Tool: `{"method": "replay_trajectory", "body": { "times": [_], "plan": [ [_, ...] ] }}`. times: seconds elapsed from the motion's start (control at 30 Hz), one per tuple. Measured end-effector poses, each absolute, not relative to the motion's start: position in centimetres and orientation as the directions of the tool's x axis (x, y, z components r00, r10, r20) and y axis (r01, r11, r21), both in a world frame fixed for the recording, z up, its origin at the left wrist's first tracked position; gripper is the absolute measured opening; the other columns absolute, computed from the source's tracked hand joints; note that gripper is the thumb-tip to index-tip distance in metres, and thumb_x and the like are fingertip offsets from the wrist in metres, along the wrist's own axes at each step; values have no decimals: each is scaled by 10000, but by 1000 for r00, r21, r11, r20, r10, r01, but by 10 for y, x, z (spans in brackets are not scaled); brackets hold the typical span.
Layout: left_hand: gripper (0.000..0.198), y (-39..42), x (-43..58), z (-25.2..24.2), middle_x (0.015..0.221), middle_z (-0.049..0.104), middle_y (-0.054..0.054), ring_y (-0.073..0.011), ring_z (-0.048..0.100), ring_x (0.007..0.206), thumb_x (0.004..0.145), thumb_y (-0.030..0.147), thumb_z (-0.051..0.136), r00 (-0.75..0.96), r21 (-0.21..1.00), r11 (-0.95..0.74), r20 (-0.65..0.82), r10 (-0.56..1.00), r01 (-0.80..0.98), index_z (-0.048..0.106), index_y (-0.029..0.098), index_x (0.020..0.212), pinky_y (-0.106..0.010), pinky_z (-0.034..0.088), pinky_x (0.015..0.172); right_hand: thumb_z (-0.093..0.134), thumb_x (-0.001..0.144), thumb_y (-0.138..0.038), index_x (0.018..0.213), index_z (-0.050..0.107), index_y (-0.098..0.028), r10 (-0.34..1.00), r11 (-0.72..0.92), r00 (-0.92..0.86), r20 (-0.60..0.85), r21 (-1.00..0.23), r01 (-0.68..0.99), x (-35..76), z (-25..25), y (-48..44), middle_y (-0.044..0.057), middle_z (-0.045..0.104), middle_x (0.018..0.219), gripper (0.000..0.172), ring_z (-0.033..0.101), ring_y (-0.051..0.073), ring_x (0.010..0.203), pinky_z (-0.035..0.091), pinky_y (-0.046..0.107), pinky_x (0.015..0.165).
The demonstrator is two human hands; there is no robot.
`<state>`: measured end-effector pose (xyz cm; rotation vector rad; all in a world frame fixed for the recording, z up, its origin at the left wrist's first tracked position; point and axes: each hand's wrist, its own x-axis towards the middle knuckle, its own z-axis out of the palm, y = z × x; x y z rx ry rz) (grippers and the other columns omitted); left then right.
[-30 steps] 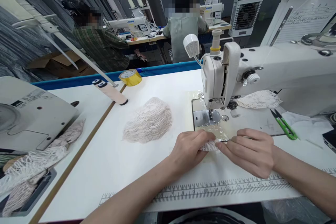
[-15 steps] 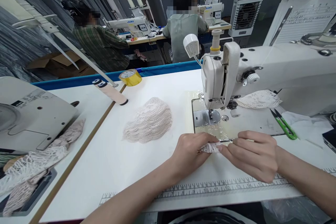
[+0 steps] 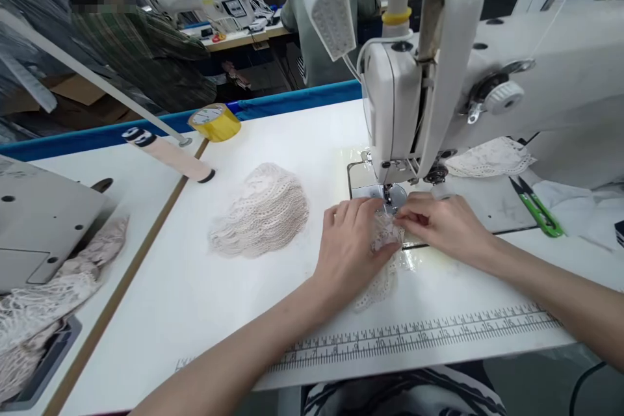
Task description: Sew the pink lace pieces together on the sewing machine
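A small piece of white lace (image 3: 383, 253) lies on the white table (image 3: 244, 312) just in front of the needle of a white sewing machine (image 3: 439, 78). My left hand (image 3: 348, 247) rests on its left side with the fingers curled over it. My right hand (image 3: 439, 224) pinches its upper edge close to the presser foot (image 3: 389, 198). The lower end of the lace trails toward me past my left wrist.
A heap of pinkish lace (image 3: 263, 211) lies left of my hands. Farther left are a thread cone (image 3: 170, 156), yellow tape (image 3: 214, 122) and another machine (image 3: 39, 221). Green snips (image 3: 539, 208) and more lace (image 3: 490, 157) lie under the machine arm. Two people sit at machines behind.
Both hands moved forward from the table's front area up to the needle, carrying the lace piece with them. The camera leaned in closer to the machine.
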<state>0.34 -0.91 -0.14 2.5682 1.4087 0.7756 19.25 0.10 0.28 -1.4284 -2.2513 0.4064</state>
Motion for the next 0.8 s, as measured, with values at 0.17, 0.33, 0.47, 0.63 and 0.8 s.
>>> {"method": "replay_trajectory", "body": {
  "times": [0.17,0.33,0.47,0.63,0.8],
  "plan": [
    [312,-16,5,-1,1167,623,-86,-262,496,1130,822,276,665,571,8,-687,549,611,727,578,171,1102,-460,319,1020,604,855,-248,786,693,-215,920,390,-326,216,-446,806,188,2,4,-24,647,635,118,556,133,593,359,262,590],
    [215,-27,4,-3,1116,680,-12,-203,563,1063,899,202,562,664,-105,-720,494,561,686,620,205,1106,-424,314,994,600,858,-220,766,689,-217,913,402,-312,265,-443,801,188,-1,8,-43,633,598,128,537,116,546,353,263,601],
    [291,-28,2,-1,1263,623,-23,-218,535,1141,937,274,513,670,-68,-712,412,617,698,581,207,1212,-423,314,950,548,891,-248,821,701,-195,845,486,-342,410,-323,812,194,-4,4,-22,663,641,176,523,114,528,359,276,620],
    [282,-17,3,0,1244,635,-9,-237,533,1175,943,259,499,651,0,-706,386,654,709,599,244,1206,-444,296,974,490,850,-115,996,698,-176,686,630,-515,513,-65,774,200,-2,-9,5,689,785,261,554,115,605,329,289,619],
    [305,-14,2,-2,1224,648,-18,-230,517,1211,947,251,494,637,5,-698,405,656,716,580,241,1239,-439,283,994,499,811,-69,830,703,-134,666,610,-587,460,117,784,197,-1,-14,49,688,809,216,586,162,720,323,331,671]
  ]
}}
